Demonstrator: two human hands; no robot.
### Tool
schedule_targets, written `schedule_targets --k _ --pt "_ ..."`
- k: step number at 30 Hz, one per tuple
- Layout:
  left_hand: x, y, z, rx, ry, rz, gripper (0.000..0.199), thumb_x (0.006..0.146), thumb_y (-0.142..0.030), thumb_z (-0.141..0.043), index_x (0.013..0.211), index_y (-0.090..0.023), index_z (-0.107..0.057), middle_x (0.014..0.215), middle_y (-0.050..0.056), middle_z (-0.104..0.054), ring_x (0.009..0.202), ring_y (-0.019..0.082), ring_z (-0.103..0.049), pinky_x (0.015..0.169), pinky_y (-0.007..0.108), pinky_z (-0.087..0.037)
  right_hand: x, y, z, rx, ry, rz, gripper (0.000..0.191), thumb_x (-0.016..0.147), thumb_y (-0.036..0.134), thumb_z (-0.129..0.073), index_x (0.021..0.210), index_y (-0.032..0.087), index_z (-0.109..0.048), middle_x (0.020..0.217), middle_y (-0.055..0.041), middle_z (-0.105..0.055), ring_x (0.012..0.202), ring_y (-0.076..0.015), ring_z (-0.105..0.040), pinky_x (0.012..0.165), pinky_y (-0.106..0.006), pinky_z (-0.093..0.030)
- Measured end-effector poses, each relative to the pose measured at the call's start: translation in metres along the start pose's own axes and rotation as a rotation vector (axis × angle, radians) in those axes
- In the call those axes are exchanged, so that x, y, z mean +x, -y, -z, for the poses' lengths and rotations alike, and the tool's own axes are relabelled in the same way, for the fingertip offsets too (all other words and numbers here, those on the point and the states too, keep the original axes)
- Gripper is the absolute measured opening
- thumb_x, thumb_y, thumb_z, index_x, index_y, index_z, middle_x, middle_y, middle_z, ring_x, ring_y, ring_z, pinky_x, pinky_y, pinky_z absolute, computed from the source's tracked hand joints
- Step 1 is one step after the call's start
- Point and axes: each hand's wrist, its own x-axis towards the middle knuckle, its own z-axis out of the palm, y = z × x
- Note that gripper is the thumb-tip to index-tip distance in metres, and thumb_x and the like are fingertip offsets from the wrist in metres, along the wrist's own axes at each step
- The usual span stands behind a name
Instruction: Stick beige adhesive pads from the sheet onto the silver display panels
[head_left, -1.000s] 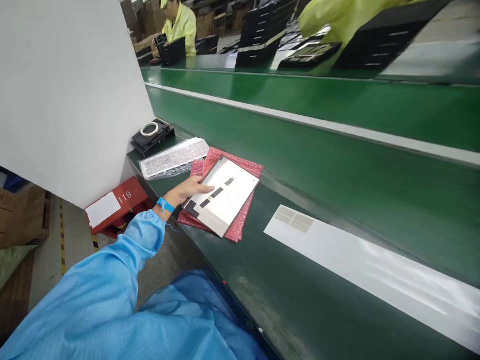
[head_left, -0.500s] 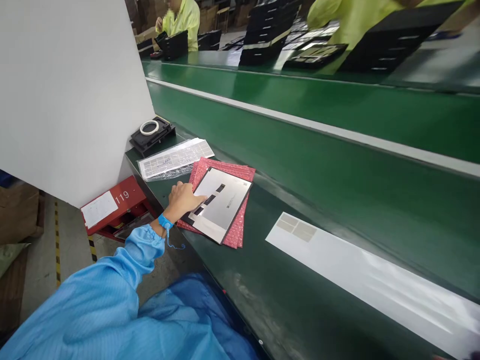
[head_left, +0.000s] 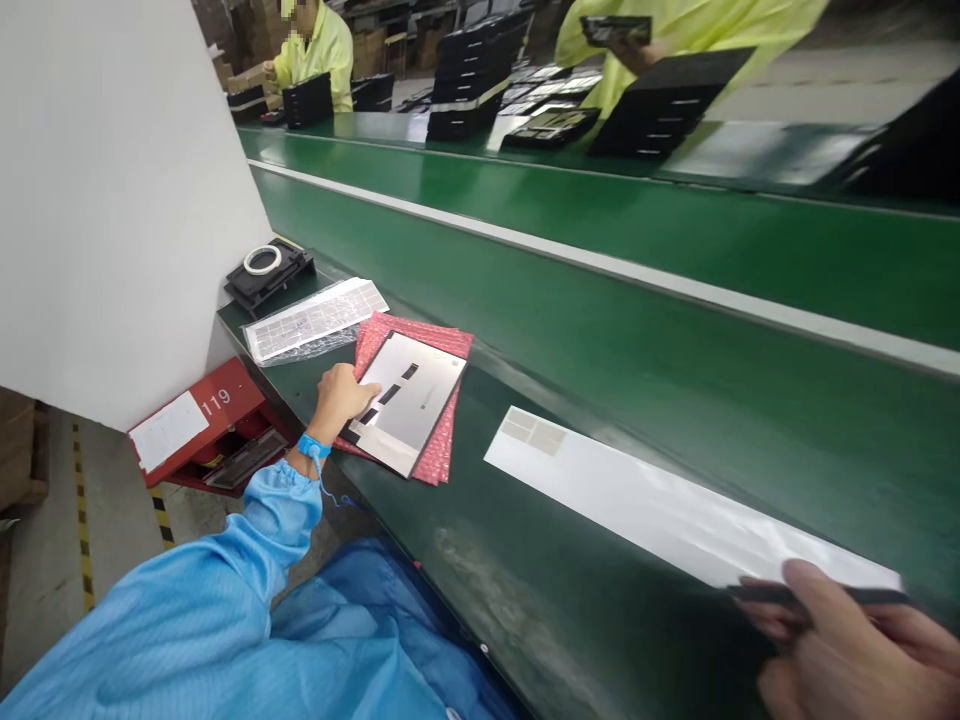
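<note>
Flat panel (head_left: pixel 427 400) touched by left hand (head_left: pixel 339 396), arm (head_left: pixel 277 515) outstretched.

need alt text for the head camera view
A person's left hand touches the edge of a silvery panel over pink bubble wrap on a green bench. The blurred right hand grips a thin dark item by a white sheet; two people in yellow are opposite.
</note>
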Motion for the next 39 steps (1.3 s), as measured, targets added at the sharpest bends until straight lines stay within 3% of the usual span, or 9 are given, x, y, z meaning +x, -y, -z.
schedule_targets --k 3,5,9,12,17,21,26,32,39 --pt "-0.024 -0.023 -0.007 0.027 -0.144 -0.091 0.033 0.098 -0.034 -0.065 0.123 -0.012 -0.063 0.134 0.024 -0.064 0.128 0.034 -0.062 0.105 0.045 -0.05 0.012 -0.003 -0.004 0.037 -0.081 -0.075 0.046 0.04 0.036 -0.089 0.066 0.011 -0.06 0.076 -0.0148 -0.057 0.06 -0.0172 -0.056 0.047 -0.018 -0.044" --pt "-0.049 -0.053 -0.023 0.021 -0.188 -0.292 0.031 0.103 -0.027 -0.055 0.131 -0.014 -0.059 0.148 0.022 -0.056 0.14 0.031 -0.053 0.116 0.047 -0.044 0.016 -0.003 -0.002 0.031 -0.076 -0.152 0.049 0.035 0.034 -0.089 0.064 0.011 -0.058 0.072 -0.0138 -0.056 0.057 -0.0172 -0.054 0.044 -0.018 -0.043" --pt "-0.1 -0.117 -0.071 -0.024 -0.022 -0.947 0.021 0.104 -0.034 -0.06 0.12 -0.023 -0.067 0.138 0.004 -0.067 0.134 0.018 -0.057 0.114 0.031 -0.045 0.011 0.0 0.022 -0.006 -0.097 -0.257 0.056 0.027 0.033 -0.09 0.064 0.01 -0.055 0.069 -0.0116 -0.053 0.055 -0.015 -0.051 0.041 -0.017 -0.041" --pt "-0.119 -0.138 -0.095 -0.041 0.065 -1.176 0.028 0.102 -0.038 -0.066 0.122 -0.018 -0.067 0.133 0.007 -0.07 0.134 0.024 -0.057 0.115 0.042 -0.044 0.0 0.007 0.054 -0.045 -0.142 -0.322 0.059 0.024 0.032 -0.091 0.063 0.011 -0.053 0.074 -0.0128 -0.056 0.056 -0.0138 -0.051 0.041 -0.016 -0.04" --pt "-0.115 -0.127 -0.099 0.023 0.129 -1.282 0.05 0.101 -0.048 -0.065 0.136 -0.013 -0.062 0.155 0.01 -0.059 0.149 0.031 -0.045 0.124 0.055 -0.035 -0.013 0.024 0.077 -0.077 -0.245 -0.304 0.058 0.022 0.032 -0.09 0.062 0.012 -0.052 0.071 -0.0098 -0.053 0.056 -0.0136 -0.051 0.043 -0.018 -0.045" --pt "-0.111 -0.123 -0.095 0.082 0.151 -1.308 0.053 0.102 -0.05 -0.063 0.146 -0.02 -0.059 0.162 0.009 -0.052 0.154 0.032 -0.04 0.125 0.055 -0.031 -0.015 0.027 0.033 -0.044 -0.093 -0.059 0.059 0.037 0.042 -0.094 0.064 0.012 -0.051 0.07 -0.0118 -0.054 0.062 -0.0209 -0.059 0.049 -0.022 -0.05" --pt "-0.114 -0.128 -0.092 0.061 0.191 -1.282 0.05 0.102 -0.048 -0.062 0.145 -0.024 -0.061 0.162 0.009 -0.052 0.154 0.032 -0.04 0.127 0.056 -0.029 -0.012 0.007 -0.021 -0.013 0.108 0.048 0.064 0.058 0.055 -0.092 0.087 0.007 -0.061 0.083 -0.0182 -0.062 0.064 -0.0197 -0.062 0.056 -0.023 -0.055" --pt "-0.115 -0.13 -0.088 0.05 0.227 -1.271 0.051 0.101 -0.047 -0.064 0.146 -0.023 -0.061 0.163 0.009 -0.051 0.154 0.032 -0.039 0.127 0.055 -0.028 -0.01 -0.007 -0.018 -0.009 0.074 0.189 0.05 0.068 0.048 -0.087 0.084 0.01 -0.058 0.077 -0.0153 -0.062 0.058 -0.0228 -0.061 0.05 -0.027 -0.053" --pt "-0.116 -0.132 -0.089 0.055 0.225 -1.268 0.052 0.1 -0.048 -0.066 0.145 -0.024 -0.062 0.163 0.008 -0.051 0.155 0.032 -0.039 0.128 0.055 -0.028 -0.014 0.0 -0.022 -0.054 0.06 0.207 0.037 0.071 0.039 -0.082 0.082 0.009 -0.062 0.081 -0.0163 -0.063 0.061 -0.0232 -0.063 0.054 -0.029 -0.058"
